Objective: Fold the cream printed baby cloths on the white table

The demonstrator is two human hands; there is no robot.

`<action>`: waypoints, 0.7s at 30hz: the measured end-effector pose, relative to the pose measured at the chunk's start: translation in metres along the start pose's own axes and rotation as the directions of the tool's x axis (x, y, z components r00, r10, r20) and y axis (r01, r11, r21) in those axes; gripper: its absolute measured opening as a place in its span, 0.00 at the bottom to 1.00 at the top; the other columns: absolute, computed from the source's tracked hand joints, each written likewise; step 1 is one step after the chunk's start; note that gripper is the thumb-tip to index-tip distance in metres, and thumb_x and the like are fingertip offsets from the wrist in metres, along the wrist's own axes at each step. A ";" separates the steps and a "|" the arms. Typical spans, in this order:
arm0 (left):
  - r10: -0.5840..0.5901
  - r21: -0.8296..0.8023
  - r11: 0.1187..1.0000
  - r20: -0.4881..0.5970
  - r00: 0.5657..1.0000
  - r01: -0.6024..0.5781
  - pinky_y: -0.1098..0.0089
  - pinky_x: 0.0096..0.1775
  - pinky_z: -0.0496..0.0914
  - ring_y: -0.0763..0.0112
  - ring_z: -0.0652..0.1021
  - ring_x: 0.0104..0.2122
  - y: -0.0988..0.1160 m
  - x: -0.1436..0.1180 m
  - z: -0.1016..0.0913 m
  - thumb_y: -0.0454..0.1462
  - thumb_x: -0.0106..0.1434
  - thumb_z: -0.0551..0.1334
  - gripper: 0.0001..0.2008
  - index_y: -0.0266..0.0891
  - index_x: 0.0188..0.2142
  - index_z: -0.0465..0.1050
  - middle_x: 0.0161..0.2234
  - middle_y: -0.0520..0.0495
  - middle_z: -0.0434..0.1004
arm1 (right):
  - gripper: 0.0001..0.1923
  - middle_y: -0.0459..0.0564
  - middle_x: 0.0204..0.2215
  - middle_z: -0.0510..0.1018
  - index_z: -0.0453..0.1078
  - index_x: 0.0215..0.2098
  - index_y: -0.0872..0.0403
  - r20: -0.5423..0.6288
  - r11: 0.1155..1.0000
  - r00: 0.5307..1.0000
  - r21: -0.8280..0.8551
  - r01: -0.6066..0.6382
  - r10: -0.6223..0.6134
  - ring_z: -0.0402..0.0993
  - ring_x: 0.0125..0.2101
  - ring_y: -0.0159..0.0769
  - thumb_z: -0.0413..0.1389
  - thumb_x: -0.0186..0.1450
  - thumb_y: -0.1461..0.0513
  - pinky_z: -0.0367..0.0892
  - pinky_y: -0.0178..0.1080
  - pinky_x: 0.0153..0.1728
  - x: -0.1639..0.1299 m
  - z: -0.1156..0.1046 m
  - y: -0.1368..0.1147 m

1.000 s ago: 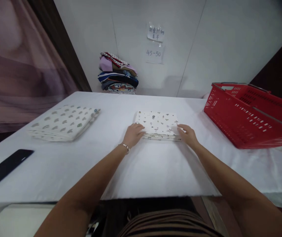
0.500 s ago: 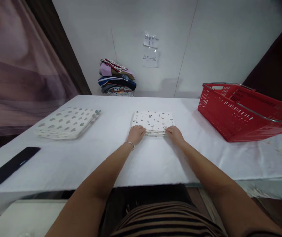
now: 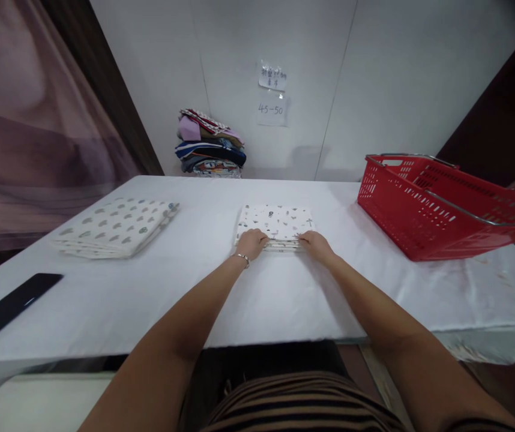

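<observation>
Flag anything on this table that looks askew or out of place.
The red basket looks tilted, its right end running past the table edge. The folded cloths sit flat and tidy.
</observation>
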State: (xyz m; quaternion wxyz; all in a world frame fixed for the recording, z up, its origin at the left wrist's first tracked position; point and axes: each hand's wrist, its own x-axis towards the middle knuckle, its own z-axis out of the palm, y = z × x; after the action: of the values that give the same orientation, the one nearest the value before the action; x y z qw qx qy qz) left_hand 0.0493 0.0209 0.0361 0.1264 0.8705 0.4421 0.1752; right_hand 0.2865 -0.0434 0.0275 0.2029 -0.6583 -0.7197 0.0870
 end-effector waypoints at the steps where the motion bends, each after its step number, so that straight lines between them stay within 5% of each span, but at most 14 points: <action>1: 0.004 0.006 1.000 0.002 1.000 -0.004 0.66 0.43 0.64 0.66 0.71 0.39 0.000 0.000 0.000 0.39 0.64 0.51 0.15 0.42 0.33 0.76 0.36 0.47 0.75 | 0.13 0.50 0.41 0.77 0.74 0.42 0.52 -0.005 1.000 1.000 0.000 -0.001 0.001 0.69 0.43 0.37 0.48 0.65 0.63 0.60 0.34 0.41 0.000 -0.001 0.000; 9: 0.103 0.027 0.995 -0.116 0.988 -0.100 0.67 0.39 0.65 0.68 0.72 0.37 -0.002 -0.001 0.009 0.32 0.62 0.52 0.10 0.41 0.36 0.72 0.39 0.46 0.72 | 0.14 0.48 0.38 0.76 0.71 0.37 0.52 -0.039 0.991 0.997 -0.120 0.061 -0.066 0.69 0.37 0.35 0.45 0.63 0.69 0.60 0.33 0.35 -0.005 -0.003 -0.006; 15: 0.190 0.114 0.977 -0.063 0.980 -0.182 0.65 0.39 0.66 0.68 0.72 0.37 0.002 0.000 0.008 0.29 0.61 0.49 0.14 0.41 0.35 0.72 0.43 0.46 0.70 | 0.17 0.49 0.48 0.73 0.72 0.42 0.51 0.011 0.975 0.989 -0.168 0.145 -0.145 0.68 0.45 0.36 0.46 0.62 0.71 0.61 0.35 0.42 -0.004 0.000 -0.005; 21: 0.244 0.146 0.960 -0.009 0.970 -0.240 0.65 0.40 0.65 0.66 0.72 0.37 0.002 0.001 0.004 0.34 0.64 0.50 0.13 0.41 0.33 0.74 0.40 0.45 0.71 | 0.14 0.52 0.47 0.73 0.72 0.43 0.53 0.049 0.957 0.984 -0.230 0.177 -0.170 0.68 0.45 0.37 0.46 0.66 0.66 0.62 0.36 0.42 -0.004 -0.005 -0.013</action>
State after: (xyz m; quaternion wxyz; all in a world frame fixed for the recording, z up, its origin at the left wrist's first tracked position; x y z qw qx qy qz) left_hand 0.0531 0.0202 0.0336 0.0350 0.9224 0.3456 0.1689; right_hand 0.2770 -0.0491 0.0360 0.1206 -0.6106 -0.7826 -0.0070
